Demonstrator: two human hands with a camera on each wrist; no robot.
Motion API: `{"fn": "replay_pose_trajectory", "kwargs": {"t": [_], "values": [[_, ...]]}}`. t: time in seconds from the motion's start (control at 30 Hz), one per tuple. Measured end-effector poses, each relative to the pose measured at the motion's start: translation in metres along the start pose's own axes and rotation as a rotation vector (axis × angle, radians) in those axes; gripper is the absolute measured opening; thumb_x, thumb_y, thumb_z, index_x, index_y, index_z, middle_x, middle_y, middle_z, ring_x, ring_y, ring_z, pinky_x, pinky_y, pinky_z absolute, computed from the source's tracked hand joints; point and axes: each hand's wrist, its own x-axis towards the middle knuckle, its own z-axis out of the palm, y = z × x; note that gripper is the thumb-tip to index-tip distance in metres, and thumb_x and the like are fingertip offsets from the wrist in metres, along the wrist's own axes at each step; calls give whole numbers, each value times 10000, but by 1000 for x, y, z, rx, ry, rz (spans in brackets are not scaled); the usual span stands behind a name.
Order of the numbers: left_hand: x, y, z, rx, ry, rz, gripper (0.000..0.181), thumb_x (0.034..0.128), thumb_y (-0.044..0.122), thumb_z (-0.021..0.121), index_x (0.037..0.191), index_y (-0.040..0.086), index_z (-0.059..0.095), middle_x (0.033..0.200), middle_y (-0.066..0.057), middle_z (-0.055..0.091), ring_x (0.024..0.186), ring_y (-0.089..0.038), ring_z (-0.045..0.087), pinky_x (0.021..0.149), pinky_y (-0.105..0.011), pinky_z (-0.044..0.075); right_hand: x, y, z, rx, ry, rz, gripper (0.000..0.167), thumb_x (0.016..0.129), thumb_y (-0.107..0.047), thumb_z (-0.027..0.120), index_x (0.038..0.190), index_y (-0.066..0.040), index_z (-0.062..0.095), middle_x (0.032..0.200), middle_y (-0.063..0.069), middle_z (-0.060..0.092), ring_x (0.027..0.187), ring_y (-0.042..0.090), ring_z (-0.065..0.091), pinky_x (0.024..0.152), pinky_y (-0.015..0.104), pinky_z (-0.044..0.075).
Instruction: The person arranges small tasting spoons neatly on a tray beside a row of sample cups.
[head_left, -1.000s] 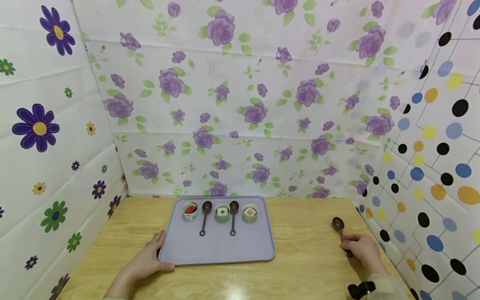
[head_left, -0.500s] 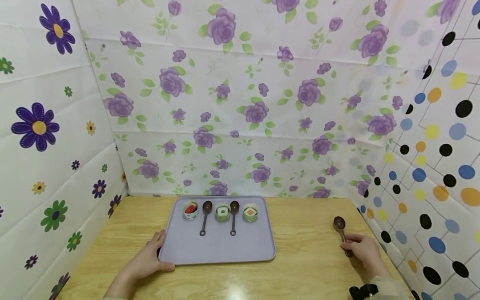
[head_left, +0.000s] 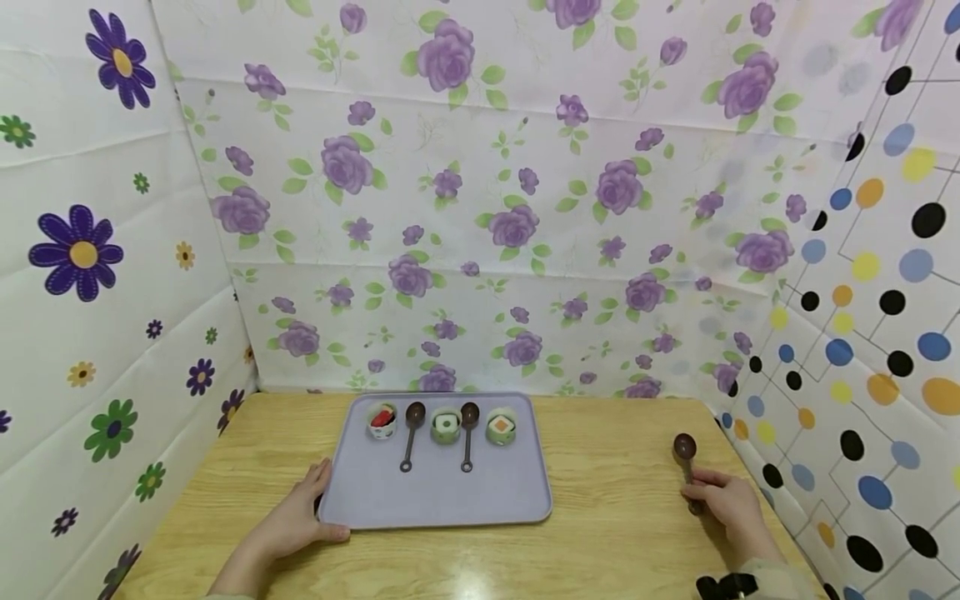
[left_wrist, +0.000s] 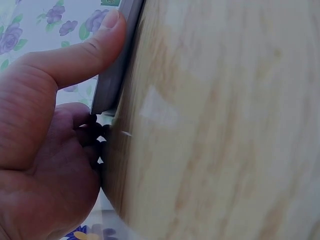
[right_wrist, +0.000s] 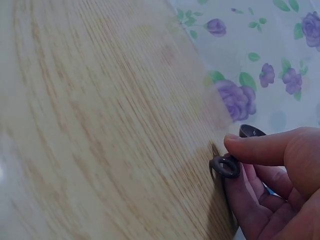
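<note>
My left hand holds the front left corner of a lavender tray, thumb along the front edge and fingers along the left side. In the left wrist view the thumb rests against the tray's side. At the right of the table, my right hand pinches a dark brown spoon by its handle, bowl pointing away from me. Its ring end shows below the thumb in the right wrist view. Two similar spoons, a left one and a right one, lie on the tray.
Along the tray's back stand three small cups: one with a red-topped piece, one with a white and green piece, one with an orange-centred piece. Patterned cloth walls enclose the wooden table at the back and sides.
My right hand and its spoon have shifted slightly to the right, and the spoon stands a little straighter. The left hand and tray keep their place.
</note>
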Motion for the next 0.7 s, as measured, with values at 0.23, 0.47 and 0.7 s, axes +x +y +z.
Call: {"fn": "replay_pose_trajectory", "kwargs": {"t": [0.23,0.47,0.7], "values": [[0,-1,0,-6,-4,4,1336,741,391,984,1625,-166,151,1700,-396,66,1552,-614,5,1191,-791,65,-3,0,1,78,8,11,595,850,-43,877,1342,180,628,859,-70,757,725,49,695,650,250,610],[-1,0,-1,0,0,8,1337,736,386,987,1618,-175,154,1698,-397,72,1554,-609,6,1195,-787,62,-7,-3,10,176,-23,9,642,892,-28,846,1406,215,547,887,-14,780,734,95,737,675,292,636],[0,0,0,1,1,2,1339,742,396,983,1621,-171,147,1701,-393,62,1556,-604,0,1196,-784,61,-7,-4,19,180,-26,-5,645,901,-35,847,1419,206,547,914,-1,783,749,80,742,688,261,628]]}}
